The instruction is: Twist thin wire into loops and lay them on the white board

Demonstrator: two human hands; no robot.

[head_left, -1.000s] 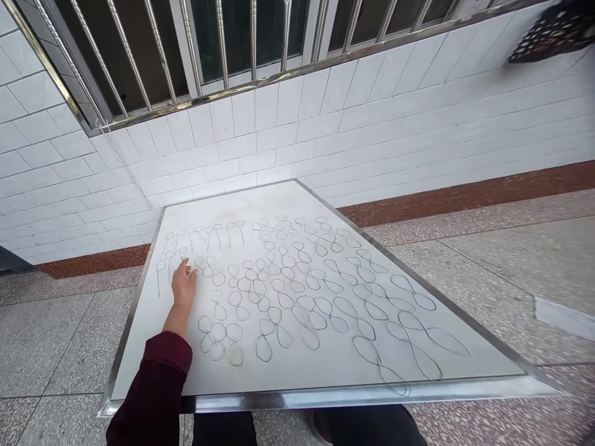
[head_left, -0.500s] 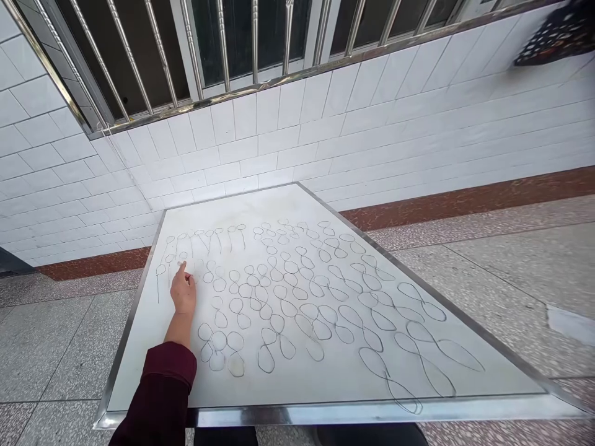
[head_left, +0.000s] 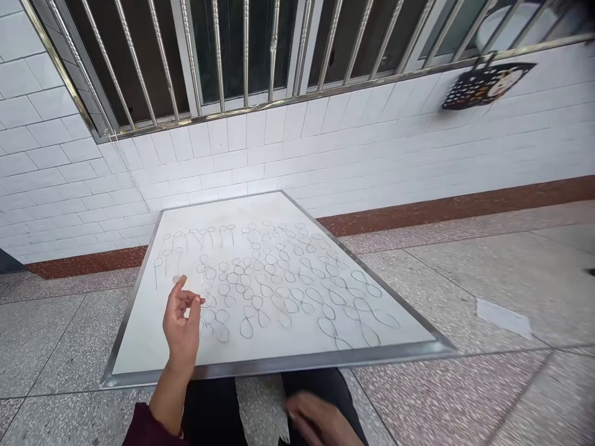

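A white board with a metal frame lies on the floor against the tiled wall. Several thin wire loops, shaped like figures of eight, are laid out in rows on it. My left hand is lifted over the board's near left part, palm turned towards me. Its thumb and fingertips are pinched together, and what they hold is too thin to name. My right hand is low at the frame's bottom edge, over my dark trousers. It is smeared by motion and its fingers do not show clearly.
A white tiled wall with a red-brown skirting stands behind the board, with a barred window above. A black dotted bag hangs on the wall at the right. Speckled floor tiles surround the board.
My left hand has lifted off the board's left rows and drawn back towards me, turning palm up with fingers pinched. My right hand has come into view at the bottom. The view has pulled back.
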